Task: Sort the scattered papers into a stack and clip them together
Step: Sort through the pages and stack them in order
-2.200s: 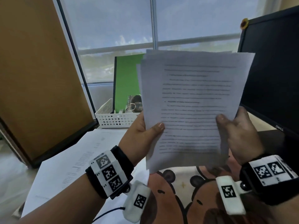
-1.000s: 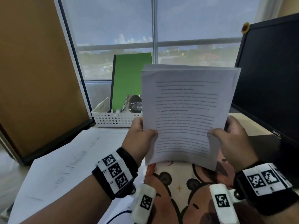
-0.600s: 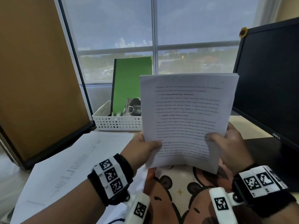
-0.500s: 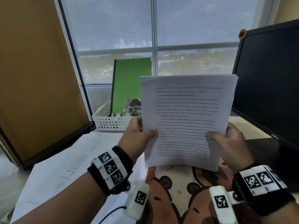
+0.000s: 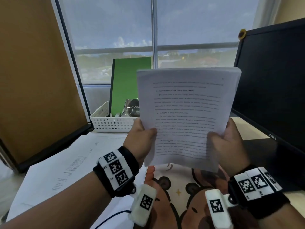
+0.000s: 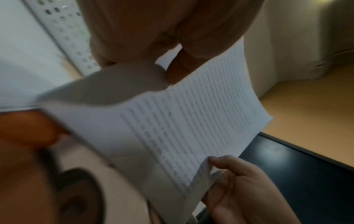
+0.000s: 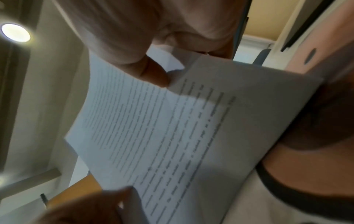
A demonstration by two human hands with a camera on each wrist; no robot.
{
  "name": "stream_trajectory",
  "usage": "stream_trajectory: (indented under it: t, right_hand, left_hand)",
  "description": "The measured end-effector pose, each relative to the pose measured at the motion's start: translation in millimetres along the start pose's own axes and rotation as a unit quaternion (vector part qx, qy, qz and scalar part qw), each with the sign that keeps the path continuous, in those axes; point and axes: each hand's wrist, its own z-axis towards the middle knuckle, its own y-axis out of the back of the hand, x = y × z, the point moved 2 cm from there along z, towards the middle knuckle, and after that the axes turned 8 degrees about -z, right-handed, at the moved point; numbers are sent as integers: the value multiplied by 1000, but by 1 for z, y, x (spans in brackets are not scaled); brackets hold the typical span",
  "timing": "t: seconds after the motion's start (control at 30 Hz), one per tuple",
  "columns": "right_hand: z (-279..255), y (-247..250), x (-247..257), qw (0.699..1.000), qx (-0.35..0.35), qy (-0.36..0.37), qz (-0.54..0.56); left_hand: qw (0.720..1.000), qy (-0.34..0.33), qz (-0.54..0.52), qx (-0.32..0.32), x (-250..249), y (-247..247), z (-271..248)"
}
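A stack of printed white papers (image 5: 184, 113) stands upright in the air above the desk, edges nearly flush. My left hand (image 5: 142, 138) grips its lower left edge, thumb on the front page. On the lower right edge my right hand (image 5: 226, 142) holds it the same way. The left wrist view shows the paper stack (image 6: 187, 121) pinched under my left hand (image 6: 172, 66), with my right hand (image 6: 235, 186) at the far edge. From the right wrist, the paper stack (image 7: 172, 128) is pinched by my right hand (image 7: 157, 72). No clip is visible.
More printed sheets (image 5: 69, 162) lie on the desk at the left. A bear-patterned mat (image 5: 181, 195) is under my hands. Behind stand a white perforated basket (image 5: 112, 124) with a green folder (image 5: 130, 83), a brown board (image 5: 33, 76) at left, a black monitor (image 5: 272, 83) at right.
The sheets, uneven at first, now line up. The stack bobbed down and up a little between my hands. Both hands kept their hold on its lower edges.
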Motion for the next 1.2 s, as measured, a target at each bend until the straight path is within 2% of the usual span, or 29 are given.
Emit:
stream_trajectory:
  t: [0.1, 0.17, 0.23, 0.4, 0.53, 0.6, 0.7, 0.73, 0.77, 0.8, 0.9, 0.93, 0.97, 1.0, 1.07, 1.1, 1.13, 1.2]
  right_hand:
    - [2, -3, -10, 998, 18, -49, -26]
    - [3, -6, -15, 996, 16, -84, 2]
    - [3, -8, -17, 996, 7, -93, 18]
    - [4, -8, -19, 997, 28, -57, 42]
    - [4, -5, -10, 999, 45, 12, -27]
    - [5, -1, -5, 1000, 22, 16, -8]
    - [9, 11, -2, 1000, -20, 4, 21]
    - [11, 16, -2, 999, -29, 0, 36]
    - [13, 21, -2, 998, -35, -5, 46]
    - [15, 24, -3, 997, -33, -15, 74]
    - [30, 30, -34, 982, -53, -44, 175]
    - [33, 29, -39, 977, -55, -44, 201]
    - [33, 27, -38, 974, -50, -51, 216]
    - [28, 24, -26, 972, -42, -52, 225]
    - [28, 19, -21, 972, -32, -50, 225]
    - [29, 17, -23, 974, -28, -52, 221]
    - [29, 16, -26, 975, -26, -52, 215]
    - [32, 14, -32, 977, -29, -53, 202]
  left_hand:
    - [996, 78, 30, 16, 16, 5, -5]
    - [992, 113, 46, 19, 25, 8, -6]
    - [991, 109, 68, 22, 27, 8, -7]
    - [983, 71, 155, 63, 25, 12, -8]
    - [978, 90, 169, 86, 19, 19, -8]
    - [968, 96, 207, 103, 6, 27, -5]
    - [939, 94, 326, 60, -32, 63, 7]
    - [911, 107, 396, 41, -46, 80, 11]
    - [868, 130, 479, 32, -59, 98, 12]
    - [806, 160, 569, 34, -66, 114, 11]
    - [553, 235, 796, 77, -64, 146, -1]
    - [502, 243, 825, 95, -59, 150, -6]
    - [492, 248, 829, 101, -53, 152, -9]
    - [517, 254, 812, 94, -49, 155, -9]
    - [591, 259, 761, 70, -44, 161, -6]
    - [614, 260, 743, 60, -44, 163, -3]
    - [627, 258, 734, 52, -43, 166, -1]
    - [630, 261, 730, 44, -42, 168, 1]
